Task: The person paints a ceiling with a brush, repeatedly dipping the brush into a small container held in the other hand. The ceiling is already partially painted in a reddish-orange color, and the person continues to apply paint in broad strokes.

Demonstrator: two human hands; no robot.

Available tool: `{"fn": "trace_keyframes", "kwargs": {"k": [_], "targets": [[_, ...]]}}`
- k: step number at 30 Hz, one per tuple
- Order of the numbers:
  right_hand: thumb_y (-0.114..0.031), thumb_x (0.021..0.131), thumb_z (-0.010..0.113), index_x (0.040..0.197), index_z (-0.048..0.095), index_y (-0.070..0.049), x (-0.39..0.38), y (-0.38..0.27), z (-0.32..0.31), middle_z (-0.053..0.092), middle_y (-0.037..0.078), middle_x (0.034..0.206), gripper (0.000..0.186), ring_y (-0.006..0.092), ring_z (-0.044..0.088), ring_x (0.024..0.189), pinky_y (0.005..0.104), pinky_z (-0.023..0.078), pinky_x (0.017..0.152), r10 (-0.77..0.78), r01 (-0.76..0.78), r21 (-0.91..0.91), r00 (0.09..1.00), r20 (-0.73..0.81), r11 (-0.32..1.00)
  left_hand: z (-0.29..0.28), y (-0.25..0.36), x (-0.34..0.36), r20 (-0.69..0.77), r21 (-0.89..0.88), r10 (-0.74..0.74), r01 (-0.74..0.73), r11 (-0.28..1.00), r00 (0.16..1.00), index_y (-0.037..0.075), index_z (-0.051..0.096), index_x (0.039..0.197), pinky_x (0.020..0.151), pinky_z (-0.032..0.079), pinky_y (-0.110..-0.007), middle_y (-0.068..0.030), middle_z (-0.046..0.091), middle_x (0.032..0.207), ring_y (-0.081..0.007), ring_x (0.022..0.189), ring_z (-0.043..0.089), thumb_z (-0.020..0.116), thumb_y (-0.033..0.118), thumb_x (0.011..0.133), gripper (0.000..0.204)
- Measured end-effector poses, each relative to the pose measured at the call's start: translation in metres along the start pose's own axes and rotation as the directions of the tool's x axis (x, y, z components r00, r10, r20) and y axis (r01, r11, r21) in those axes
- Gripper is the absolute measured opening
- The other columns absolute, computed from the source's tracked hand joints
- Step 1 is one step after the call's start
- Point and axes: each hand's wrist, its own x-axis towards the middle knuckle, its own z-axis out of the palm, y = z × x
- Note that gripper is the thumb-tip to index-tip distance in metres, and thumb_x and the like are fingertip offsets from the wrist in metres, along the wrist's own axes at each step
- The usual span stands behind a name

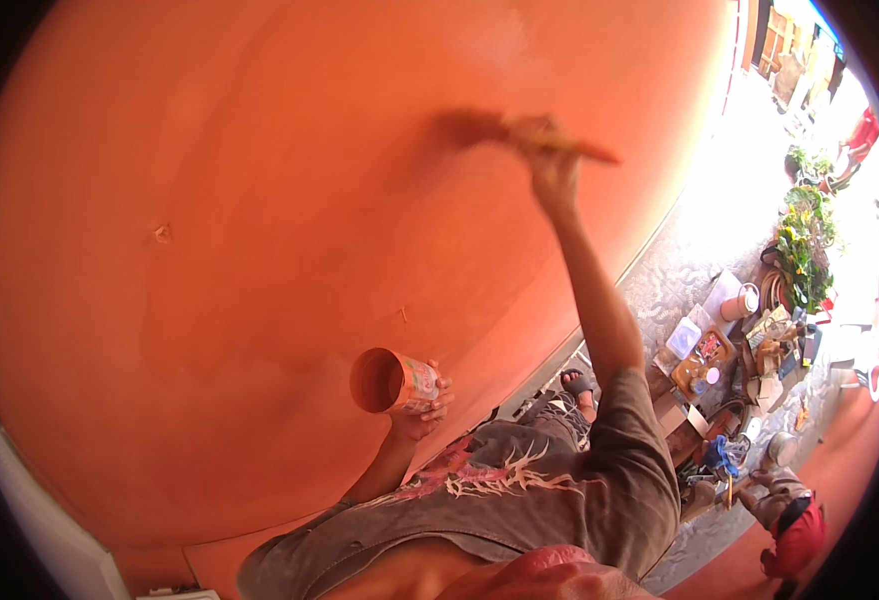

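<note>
A large orange wall (289, 250) fills most of the view, with darker patches across its middle. High up, my right hand (544, 145) is closed round a paintbrush (594, 152); its dark bristles, smeared by motion, are at the wall's surface. Lower down, my left hand (427, 405) grips an orange-stained paint cup (411, 386) by its side. The cup is tilted, its mouth turned toward the left, and the inside looks dark orange. Whether paint lies at its bottom I cannot tell.
Small chips (163, 234) mark the wall. To the right, the patterned floor (649, 275) holds a cluttered row of tubs, trays and boxes, including a pinkish bucket (739, 302). Green plants (807, 245) stand beyond. A person in red (797, 540) bends at the lower right; another is farther off.
</note>
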Motion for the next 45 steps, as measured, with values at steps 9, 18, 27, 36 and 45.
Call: {"fn": "trace_keyframes", "kwargs": {"k": [9, 18, 27, 36, 45], "targets": [[0.001, 0.096, 0.059, 0.112, 0.07, -0.002, 0.033, 0.01, 0.008, 0.07, 0.013, 0.11, 0.019, 0.0283, 0.067, 0.101, 0.0398, 0.054, 0.087, -0.272, 0.069, -0.615, 0.931, -0.242, 0.785, -0.019, 0.003, -0.006, 0.028, -0.03, 0.025, -0.024, 0.999, 0.999, 0.012, 0.048, 0.14, 0.062, 0.054, -0.03, -0.0147, 0.05, 0.118, -0.0294, 0.093, 0.056, 0.069, 0.038, 0.089, 0.06], [-0.005, 0.087, 0.074, 0.098, 0.068, -0.001, -0.114, -0.124, 0.072, 0.071, 0.01, 0.098, 0.013, 0.0205, 0.07, 0.091, 0.033, 0.056, 0.078, 0.229, -0.255, 0.04, 0.919, 0.32, 0.966, -0.03, -0.005, -0.011, 0.072, -0.069, 0.098, -0.093, 0.993, 0.993, 0.01, 0.049, 0.14, 0.065, 0.055, -0.031, -0.0184, 0.049, 0.125, -0.0302, 0.095, 0.054, 0.064, 0.044, 0.091, 0.062], [-0.012, 0.091, 0.075, 0.111, 0.059, 0.0, -0.085, -0.177, 0.052, 0.069, 0.009, 0.1, 0.029, 0.0149, 0.067, 0.095, 0.0305, 0.056, 0.084, 0.588, -0.67, 0.068, 0.691, 0.421, 0.739, -0.023, -0.022, 0.002, 0.021, -0.04, 0.193, -0.192, 0.98, 0.981, 0.007, 0.048, 0.139, 0.06, 0.054, -0.03, -0.0222, 0.053, 0.123, -0.0325, 0.094, 0.055, 0.054, 0.057, 0.09, 0.071], [-0.015, 0.092, 0.073, 0.116, 0.057, -0.001, -0.051, -0.219, 0.085, 0.066, 0.007, 0.099, 0.032, 0.0152, 0.067, 0.096, 0.03, 0.057, 0.082, 0.575, -0.686, -0.116, 0.492, 0.653, 0.718, -0.003, -0.027, 0.03, 0.108, -0.005, 0.262, -0.263, 0.965, 0.959, 0.012, 0.047, 0.142, 0.059, 0.056, -0.03, -0.023, 0.053, 0.124, -0.0336, 0.093, 0.058, 0.052, 0.061, 0.092, 0.07], [-0.007, 0.089, 0.074, 0.111, 0.061, 0.0, -0.044, -0.227, 0.107, 0.066, 0.006, 0.097, 0.027, 0.0114, 0.064, 0.089, 0.0264, 0.053, 0.077, 0.403, -0.423, -0.231, 0.378, 0.833, 0.876, 0.025, -0.029, 0.031, -0.008, 0.199, 0.395, -0.386, 0.901, 0.919, 0.004, 0.054, 0.132, 0.051, 0.054, -0.029, -0.0171, 0.067, 0.103, -0.0288, 0.08, 0.066, 0.045, 0.067, 0.09, 0.076]]}}
